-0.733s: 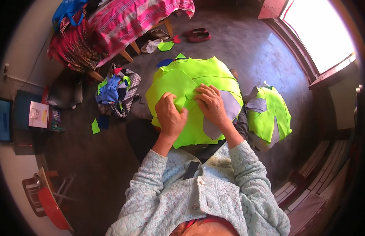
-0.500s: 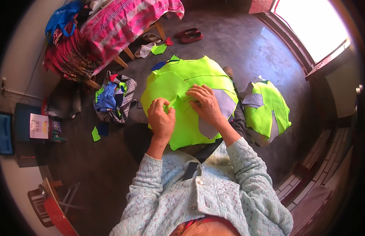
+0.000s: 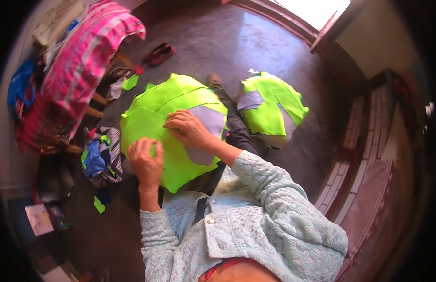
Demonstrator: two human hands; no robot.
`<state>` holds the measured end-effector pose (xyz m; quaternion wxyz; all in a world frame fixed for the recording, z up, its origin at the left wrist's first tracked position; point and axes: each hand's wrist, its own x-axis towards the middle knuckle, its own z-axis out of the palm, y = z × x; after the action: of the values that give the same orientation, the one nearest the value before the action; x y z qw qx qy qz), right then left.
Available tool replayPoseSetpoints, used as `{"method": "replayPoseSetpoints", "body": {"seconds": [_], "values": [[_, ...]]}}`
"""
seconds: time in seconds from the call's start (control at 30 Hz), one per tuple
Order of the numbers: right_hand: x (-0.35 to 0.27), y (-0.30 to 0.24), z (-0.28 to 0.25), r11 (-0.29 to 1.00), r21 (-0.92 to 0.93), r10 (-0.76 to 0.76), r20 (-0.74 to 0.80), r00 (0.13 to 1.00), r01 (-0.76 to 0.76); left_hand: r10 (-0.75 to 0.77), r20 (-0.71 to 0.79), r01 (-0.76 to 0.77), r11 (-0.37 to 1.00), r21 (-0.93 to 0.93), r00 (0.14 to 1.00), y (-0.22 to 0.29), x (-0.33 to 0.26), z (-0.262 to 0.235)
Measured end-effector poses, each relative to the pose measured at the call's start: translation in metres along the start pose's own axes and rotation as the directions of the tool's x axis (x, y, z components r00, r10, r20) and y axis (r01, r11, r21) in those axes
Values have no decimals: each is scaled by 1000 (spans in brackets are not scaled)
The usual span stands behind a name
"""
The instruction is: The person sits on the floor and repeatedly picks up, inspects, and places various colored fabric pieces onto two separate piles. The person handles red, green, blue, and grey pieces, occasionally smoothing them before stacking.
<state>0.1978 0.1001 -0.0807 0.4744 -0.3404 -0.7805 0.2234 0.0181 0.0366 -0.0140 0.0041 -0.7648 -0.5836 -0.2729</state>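
A bright yellow-green fabric piece (image 3: 147,120) with a grey strip (image 3: 209,123) lies spread over my lap. My left hand (image 3: 146,162) pinches its near left edge, fingers curled on the cloth. Across the middle of the fabric rests my right hand (image 3: 190,129), fingers pressing at a seam beside the grey strip. Both sleeves are pale blue knit.
A second yellow-green garment (image 3: 272,108) lies on the dark floor to the right. A pile of mixed cloth scraps (image 3: 99,157) sits at my left, a pink striped cloth (image 3: 81,70) over furniture beyond it. Red shoes (image 3: 158,54) lie farther off. Brick steps (image 3: 368,155) rise at right.
The view has swung left, so the fabric sits more to the left in the picture. My left hand has slid down toward the fabric's near edge; my right hand stays on the cloth.
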Motion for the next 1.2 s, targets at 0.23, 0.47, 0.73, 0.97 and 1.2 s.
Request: {"method": "replayPoseSetpoints", "body": {"seconds": [0.23, 0.47, 0.73, 0.97, 1.2], "values": [[-2, -7, -9, 976, 192, 117, -65, 991, -103, -50, 65, 28, 950, 311, 997, -44, 14, 69], [-53, 2, -104, 978, 38, 207, -250, 946, -204, -73, 77, 48, 959, 278, 994, -47, 10, 72], [-190, 64, -182, 571, -704, 586, -11, 810, -423, -92, 91, 63, 959, 277, 992, -43, 9, 68], [-226, 97, -150, 394, -785, 655, -126, 745, -479, -88, 80, 66, 967, 247, 993, -44, 10, 67], [-239, 113, -148, 422, -757, 608, -171, 775, -498, -101, 85, 76, 963, 258, 991, -40, 11, 66]]}}
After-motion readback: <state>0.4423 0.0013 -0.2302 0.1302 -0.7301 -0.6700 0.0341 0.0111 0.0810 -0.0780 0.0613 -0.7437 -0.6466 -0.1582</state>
